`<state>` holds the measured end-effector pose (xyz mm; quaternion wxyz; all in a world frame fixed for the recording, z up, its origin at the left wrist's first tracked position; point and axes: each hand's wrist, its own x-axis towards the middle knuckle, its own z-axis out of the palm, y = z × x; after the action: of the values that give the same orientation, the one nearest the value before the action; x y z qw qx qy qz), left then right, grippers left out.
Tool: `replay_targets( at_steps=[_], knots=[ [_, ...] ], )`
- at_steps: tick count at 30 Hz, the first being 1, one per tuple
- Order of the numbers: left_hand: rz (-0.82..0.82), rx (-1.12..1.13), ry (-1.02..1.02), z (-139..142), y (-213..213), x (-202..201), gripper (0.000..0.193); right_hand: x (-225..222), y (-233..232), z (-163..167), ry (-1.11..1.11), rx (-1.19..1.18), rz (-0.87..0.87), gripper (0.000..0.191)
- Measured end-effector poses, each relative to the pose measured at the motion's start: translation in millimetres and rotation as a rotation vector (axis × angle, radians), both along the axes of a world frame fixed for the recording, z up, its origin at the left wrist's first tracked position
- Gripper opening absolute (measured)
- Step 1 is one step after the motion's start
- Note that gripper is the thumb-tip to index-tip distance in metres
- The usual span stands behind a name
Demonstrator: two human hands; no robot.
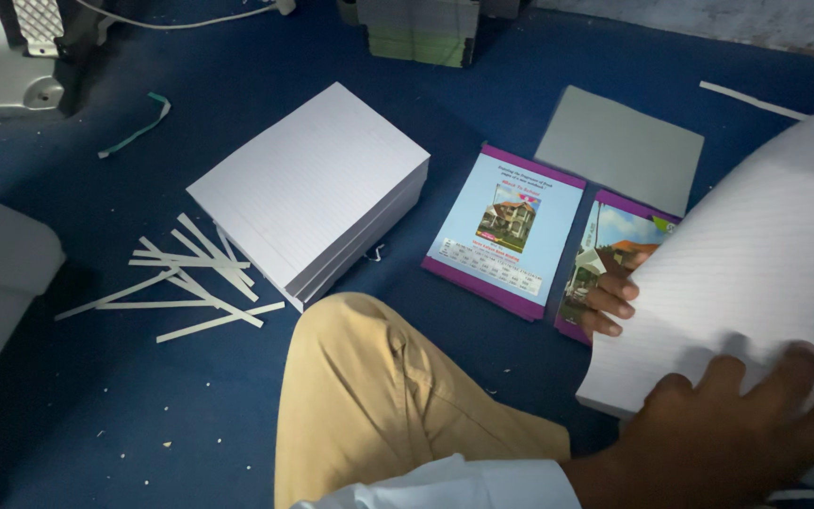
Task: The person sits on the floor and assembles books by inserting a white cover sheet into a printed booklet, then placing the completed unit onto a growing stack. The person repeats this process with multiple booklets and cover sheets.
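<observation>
Sheaf of ruled white sheets [756, 273], one: curved upward, held from two sides. Right hand [737, 424] lies flat on top of its near edge, fingers spread, pressing down; grip open, nothing enclosed. Left hand [611, 302] shows only three fingertips curled around the sheaf's far-left edge from beneath; how tightly they close cannot be told.

Printed covers with purple borders, two: one [506, 231] just left of the left-hand grip, one [614, 250] directly under it, partly hidden.

Grey board [622, 146], one, beyond the covers.

Stack of ruled sheets [313, 188], one, well left of both hands.

White paper strips [190, 278], roughly ten, scattered further left on the blue floor [143, 405].

Knee in tan trousers [369, 396], one, near the right wrist.
</observation>
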<state>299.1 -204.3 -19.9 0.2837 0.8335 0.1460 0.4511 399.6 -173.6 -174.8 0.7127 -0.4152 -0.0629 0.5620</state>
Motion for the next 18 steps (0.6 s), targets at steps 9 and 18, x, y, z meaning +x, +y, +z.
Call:
replay_targets(
  at_steps=[9, 18],
  knots=[
    [0.062, 0.001, -0.085, 6, 20, -18, 0.051, 17, 3, 2, -0.019, 0.024, -0.021, 0.061],
    [0.000, -0.067, -0.132, 13, 40, -38, 0.081, 56, 26, 12, -0.134, 0.104, -0.033, 0.063]
  ],
)
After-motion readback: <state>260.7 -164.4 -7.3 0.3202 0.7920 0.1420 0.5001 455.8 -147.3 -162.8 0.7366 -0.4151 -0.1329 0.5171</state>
